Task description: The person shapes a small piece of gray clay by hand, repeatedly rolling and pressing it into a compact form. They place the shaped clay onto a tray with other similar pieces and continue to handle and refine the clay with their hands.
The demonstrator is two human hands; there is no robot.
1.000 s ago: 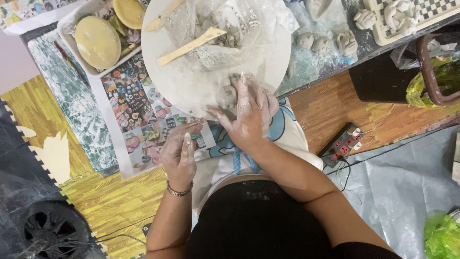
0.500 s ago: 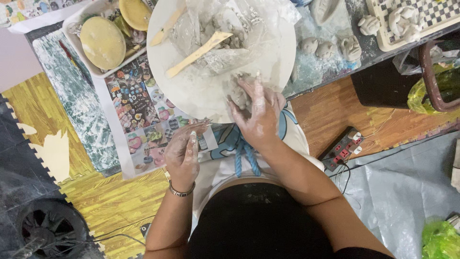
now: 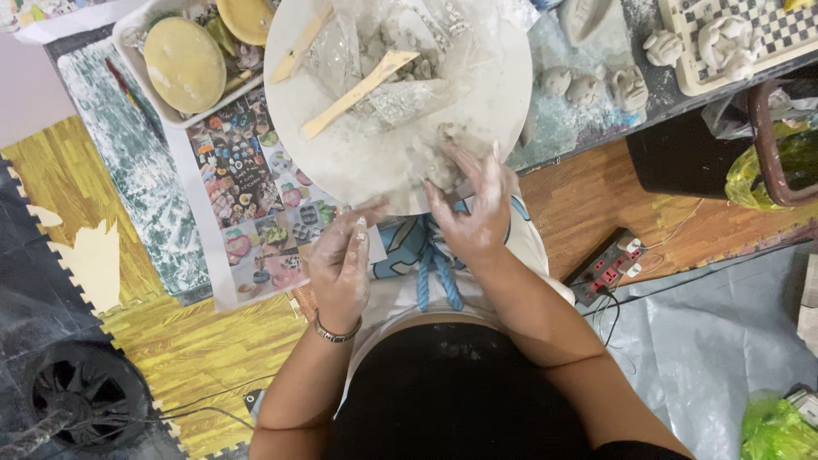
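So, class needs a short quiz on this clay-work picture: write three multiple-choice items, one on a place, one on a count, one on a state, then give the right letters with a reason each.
1. Where does the lump of clay lie?
A. On the near edge of the round board
B. On the floor mat
C. In the white tray

2. How many wooden sticks lie on the board?
A. None
B. Two
C. Five

3. What is the state of the left hand?
A. Clean and gloved
B. Smeared with pale clay, holding nothing
C. Gripping a stick

Answers: 1 A, the right hand presses the lump at the board's near rim. 2 B, one long stick and one at the far edge. 3 B, its fingers are clay-coated and empty beside the board.
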